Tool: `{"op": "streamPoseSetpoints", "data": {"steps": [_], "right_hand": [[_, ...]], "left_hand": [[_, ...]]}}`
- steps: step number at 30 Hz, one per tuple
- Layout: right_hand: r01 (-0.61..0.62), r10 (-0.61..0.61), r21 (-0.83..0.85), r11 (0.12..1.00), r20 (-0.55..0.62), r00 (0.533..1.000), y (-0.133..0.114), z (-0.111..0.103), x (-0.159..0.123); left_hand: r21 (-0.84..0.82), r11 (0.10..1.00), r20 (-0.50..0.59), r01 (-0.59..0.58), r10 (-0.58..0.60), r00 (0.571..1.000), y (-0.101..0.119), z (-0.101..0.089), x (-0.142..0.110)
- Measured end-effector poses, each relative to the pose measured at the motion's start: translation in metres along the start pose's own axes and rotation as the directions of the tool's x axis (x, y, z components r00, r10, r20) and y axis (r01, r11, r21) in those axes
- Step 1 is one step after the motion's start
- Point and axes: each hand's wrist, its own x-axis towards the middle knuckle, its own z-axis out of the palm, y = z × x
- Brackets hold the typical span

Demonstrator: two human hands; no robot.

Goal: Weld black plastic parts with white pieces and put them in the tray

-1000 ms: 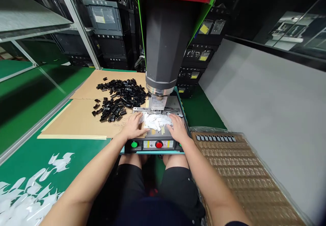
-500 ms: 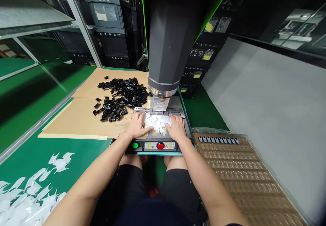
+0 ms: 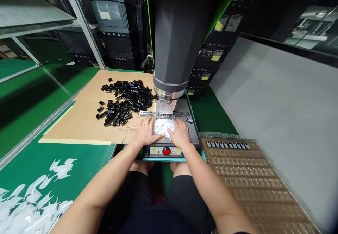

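A small heap of white plastic pieces point(image 3: 162, 126) lies on the grey bed of a press machine point(image 3: 192, 132), just in front of its metal fixture point(image 3: 164, 113). My left hand point(image 3: 146, 132) cups the heap from the left, fingers curled against it. My right hand point(image 3: 180, 132) presses in from the right, fingers over the pieces. The heap is squeezed between both hands. The machine's dark cylindrical head point(image 3: 173, 47) hangs right above the fixture. A red button point(image 3: 166, 152) sits on the front panel between my wrists.
A pile of small black plastic parts point(image 3: 124, 102) lies on cardboard point(image 3: 76, 123) to the left. White film cut-outs point(image 3: 29, 206) are scattered at lower left. A brown cell tray point(image 3: 250, 181) on the right holds a row of dark parts point(image 3: 227, 145). Black crates point(image 3: 111, 33) stand behind.
Both hands have slid inward and pushed the spread white pieces into a tighter heap. My left wrist now covers the green button.
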Motion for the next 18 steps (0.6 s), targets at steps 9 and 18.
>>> {"op": "streamPoseSetpoints", "data": {"steps": [9, 18], "right_hand": [[-0.021, 0.032, 0.088, 0.996, -0.128, 0.991, 0.003, -0.003, 0.002], [-0.037, 0.052, 0.192, 0.981, -0.074, 0.996, -0.009, -0.017, 0.066]], "left_hand": [[-0.091, 0.996, -0.083, 0.011, -0.018, 0.996, -0.001, 0.001, 0.001], [-0.123, 0.986, -0.165, -0.117, 0.096, 0.982, -0.005, -0.02, 0.062]]}}
